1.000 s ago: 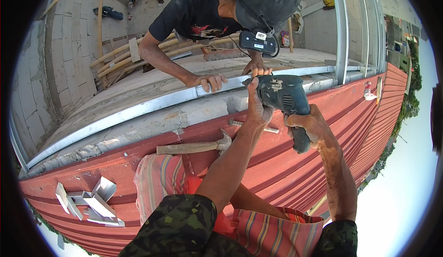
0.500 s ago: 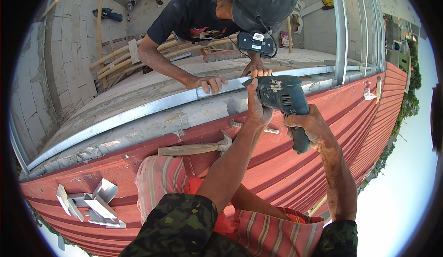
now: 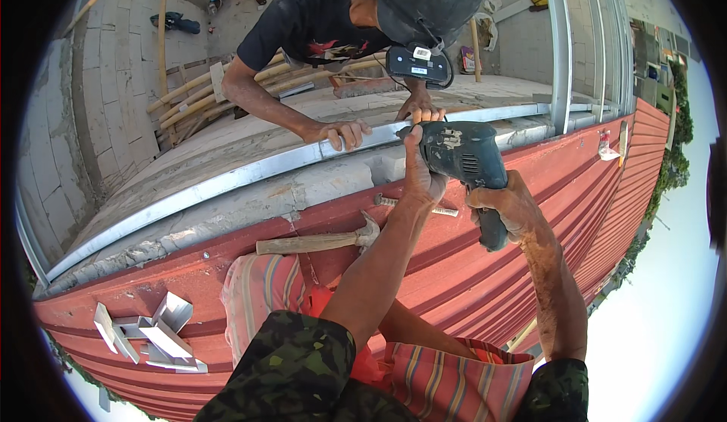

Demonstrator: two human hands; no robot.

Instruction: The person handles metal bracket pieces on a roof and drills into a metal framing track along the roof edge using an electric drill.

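Note:
My right hand (image 3: pixel 511 202) is wrapped round the handle of a dark, worn power drill (image 3: pixel 463 153). Under its front end, my left hand (image 3: pixel 425 176) supports the body, thumb up near the chuck. The drill's nose points left against a long silvery metal channel (image 3: pixel 257 170) lying along the top of a block wall (image 3: pixel 303 195). Whether a bit enters the metal is hidden. Across the wall, a co-worker's hand (image 3: pixel 344 134) presses on the channel, and their other hand (image 3: pixel 421 108) rests on it close to the drill's nose.
A claw hammer (image 3: pixel 318 242) lies on the red metal roof (image 3: pixel 469 286) beside my left forearm, near another small tool (image 3: pixel 416 205). Cut metal channel pieces (image 3: pixel 155 332) sit at the lower left. Upright metal studs (image 3: pixel 559 51) rise at right. Bamboo poles (image 3: pixel 197 96) lie beyond the wall.

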